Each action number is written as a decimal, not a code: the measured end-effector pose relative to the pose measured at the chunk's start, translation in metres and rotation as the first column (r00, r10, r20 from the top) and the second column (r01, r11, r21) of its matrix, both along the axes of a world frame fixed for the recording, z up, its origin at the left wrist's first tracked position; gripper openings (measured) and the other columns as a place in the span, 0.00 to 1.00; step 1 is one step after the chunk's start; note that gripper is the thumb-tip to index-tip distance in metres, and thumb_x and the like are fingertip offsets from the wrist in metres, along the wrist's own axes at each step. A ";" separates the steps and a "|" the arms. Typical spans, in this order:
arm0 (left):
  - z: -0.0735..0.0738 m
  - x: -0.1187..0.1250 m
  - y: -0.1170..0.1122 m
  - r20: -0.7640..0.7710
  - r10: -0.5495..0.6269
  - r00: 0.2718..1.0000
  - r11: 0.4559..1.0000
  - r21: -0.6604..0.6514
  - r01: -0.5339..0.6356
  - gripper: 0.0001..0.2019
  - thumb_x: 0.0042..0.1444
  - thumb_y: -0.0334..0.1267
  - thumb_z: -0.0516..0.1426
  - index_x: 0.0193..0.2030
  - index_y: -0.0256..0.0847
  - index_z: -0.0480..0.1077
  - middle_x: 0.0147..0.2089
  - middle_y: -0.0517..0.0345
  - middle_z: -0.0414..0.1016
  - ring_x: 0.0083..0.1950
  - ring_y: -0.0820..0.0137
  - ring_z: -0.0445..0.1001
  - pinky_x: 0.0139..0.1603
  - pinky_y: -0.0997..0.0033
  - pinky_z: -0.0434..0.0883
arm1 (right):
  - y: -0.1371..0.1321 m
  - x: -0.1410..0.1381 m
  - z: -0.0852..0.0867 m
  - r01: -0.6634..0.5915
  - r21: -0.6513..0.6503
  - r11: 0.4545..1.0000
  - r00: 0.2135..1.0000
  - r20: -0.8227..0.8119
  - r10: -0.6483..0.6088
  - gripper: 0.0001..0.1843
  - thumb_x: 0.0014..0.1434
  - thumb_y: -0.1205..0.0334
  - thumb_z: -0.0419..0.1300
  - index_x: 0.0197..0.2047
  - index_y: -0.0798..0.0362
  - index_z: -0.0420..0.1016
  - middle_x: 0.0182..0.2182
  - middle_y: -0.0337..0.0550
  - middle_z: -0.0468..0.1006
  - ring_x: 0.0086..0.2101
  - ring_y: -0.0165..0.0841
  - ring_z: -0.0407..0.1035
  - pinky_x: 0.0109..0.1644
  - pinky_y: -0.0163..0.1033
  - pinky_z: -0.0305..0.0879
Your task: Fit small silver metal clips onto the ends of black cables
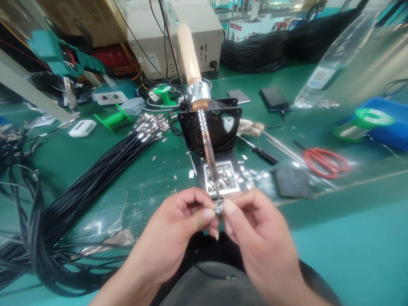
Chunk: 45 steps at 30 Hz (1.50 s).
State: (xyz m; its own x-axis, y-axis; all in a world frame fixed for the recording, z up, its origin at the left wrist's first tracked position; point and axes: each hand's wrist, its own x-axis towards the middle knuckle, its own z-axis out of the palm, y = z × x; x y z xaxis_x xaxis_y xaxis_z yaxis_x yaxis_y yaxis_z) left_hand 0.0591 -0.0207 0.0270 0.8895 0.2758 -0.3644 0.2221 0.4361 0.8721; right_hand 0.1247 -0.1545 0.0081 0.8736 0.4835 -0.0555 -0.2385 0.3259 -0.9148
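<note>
A small metal connector sits between my fingertips, directly under the tip of a soldering iron with a wooden handle, which is fixed pointing down. My left hand is closed, pinching the connector between thumb and fingers. My right hand is closed too, its thumb and index finger pressed together at the connector's right side; what they grip is blurred. Just behind the fingers, a shallow tray holds loose small metal pieces. Below the hands, a dark cable with a metal end lies across my lap.
A black fan frame stands behind the iron. Bundled black cables with metal ends cover the left. On the right lie red-handled scissors, a dark block, a screwdriver and a solder spool. A plastic bottle stands behind.
</note>
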 end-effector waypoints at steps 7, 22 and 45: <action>-0.004 -0.003 -0.001 0.044 -0.007 0.999 0.997 0.072 0.003 0.09 0.57 0.37 0.73 0.30 0.40 0.79 0.30 0.61 0.77 0.32 0.71 0.74 0.37 0.73 0.71 | -0.005 -0.004 -0.001 0.050 -0.056 0.997 0.993 0.107 -0.044 0.12 0.66 0.62 0.67 0.31 0.51 0.73 0.22 0.33 0.76 0.20 0.23 0.67 0.23 0.28 0.65; -0.006 -0.011 -0.001 0.088 -0.030 0.996 0.956 0.293 0.003 0.08 0.61 0.35 0.70 0.30 0.43 0.80 0.35 0.62 0.74 0.38 0.71 0.72 0.43 0.71 0.68 | -0.010 -0.011 -0.004 0.128 -0.104 0.986 0.953 0.288 -0.093 0.10 0.66 0.65 0.65 0.32 0.50 0.73 0.28 0.37 0.78 0.24 0.25 0.69 0.27 0.30 0.69; -0.007 -0.004 -0.003 0.123 0.083 0.989 0.836 0.532 -0.136 0.08 0.59 0.29 0.69 0.30 0.44 0.82 0.36 0.60 0.77 0.36 0.69 0.75 0.39 0.71 0.72 | -0.005 0.000 -0.013 0.100 -0.117 0.988 0.986 0.142 -0.083 0.10 0.66 0.58 0.68 0.33 0.50 0.75 0.24 0.33 0.74 0.24 0.27 0.66 0.28 0.33 0.68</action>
State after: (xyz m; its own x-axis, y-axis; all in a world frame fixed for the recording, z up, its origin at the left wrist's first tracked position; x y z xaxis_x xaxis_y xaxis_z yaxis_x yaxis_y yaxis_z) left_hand 0.0552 -0.0237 0.0196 0.8636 0.5018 -0.0495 0.1094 -0.0906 0.9899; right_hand 0.1251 -0.1591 -0.0050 0.9171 0.3984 0.0125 -0.0836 0.2230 -0.9712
